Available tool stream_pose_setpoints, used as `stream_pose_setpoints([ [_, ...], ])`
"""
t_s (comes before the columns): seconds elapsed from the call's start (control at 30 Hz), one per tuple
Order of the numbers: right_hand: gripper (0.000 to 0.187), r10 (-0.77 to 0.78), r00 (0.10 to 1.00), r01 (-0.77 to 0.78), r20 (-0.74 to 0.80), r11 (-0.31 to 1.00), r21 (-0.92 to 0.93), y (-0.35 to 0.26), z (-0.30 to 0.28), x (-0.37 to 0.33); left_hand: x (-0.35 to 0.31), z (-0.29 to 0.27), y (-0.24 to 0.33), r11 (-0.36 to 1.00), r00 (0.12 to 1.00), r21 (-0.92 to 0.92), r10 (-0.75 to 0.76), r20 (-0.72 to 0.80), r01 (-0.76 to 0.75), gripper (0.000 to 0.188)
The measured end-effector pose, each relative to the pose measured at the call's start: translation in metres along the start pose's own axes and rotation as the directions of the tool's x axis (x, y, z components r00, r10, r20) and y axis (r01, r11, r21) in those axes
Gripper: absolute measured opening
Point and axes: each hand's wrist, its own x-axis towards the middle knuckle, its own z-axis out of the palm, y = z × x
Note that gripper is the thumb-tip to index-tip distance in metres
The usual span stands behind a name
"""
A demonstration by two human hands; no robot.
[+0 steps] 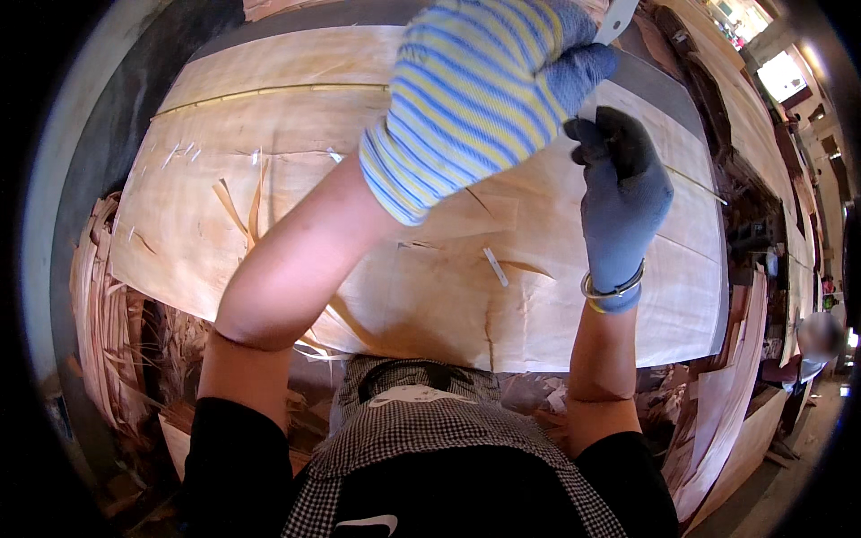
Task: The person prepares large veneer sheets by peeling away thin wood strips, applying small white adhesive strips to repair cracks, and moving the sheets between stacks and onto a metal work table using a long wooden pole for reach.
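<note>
Strip [618, 20], flat, whitish, juts lengthwise forward-right from the striped-gloved left hand [489, 85] gripping it; grey-gloved right hand [625, 175] curls nearby, its hold unclear.

Broad pale veneer sheet [430, 291], split in places, lying flat, thin whitish tool [616, 21], tilted

A blue-and-yellow striped knit glove [448, 117] covers the left hand [493, 85]; a grey-blue fabric glove [623, 211], blackish at the fingers, the right hand [623, 170]. The flat wood sheet [197, 215] is pale tan, the cloth apron [404, 439] black-and-white checked.
</note>
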Motion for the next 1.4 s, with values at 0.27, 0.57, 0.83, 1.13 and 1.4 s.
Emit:
stream_pose_setpoints([
  [0.27,0.014,-0.03,0.94,0.029,0.341,1.0,0.008,0.054,0.044,-0.064,-0.072,-0.027,-0.103,0.807,0.793,-0.314,-0.28,0.541,0.5,0.025],
  [0.57,0.02,0.592,0.227,-0.937,0.773,0.349,0.008,0.049,0.234,-0.13,-0.346,-0.076,-0.23,0.496,0.45,0.357,-0.869,0.207,0.792,0.024],
  [0.83,0.015,0.711,0.237,-0.92,0.662,0.384,-0.083,0.09,0.361,-0.136,-0.35,-0.056,-0.258,0.727,0.708,0.566,-0.629,0.32,0.389,0.035],
  [1.13,0.02,0.267,0.738,-0.031,0.62,0.931,-0.364,0.109,0.339,-0.163,-0.352,-0.02,-0.265,0.943,0.572,0.323,-0.309,0.76,0.081,0.045],
  [1.4,0.019,0.834,0.224,-0.947,0.505,0.31,-0.09,0.105,0.176,-0.162,-0.354,-0.001,-0.242,0.861,0.65,0.364,-0.508,0.565,0.356,0.039],
])
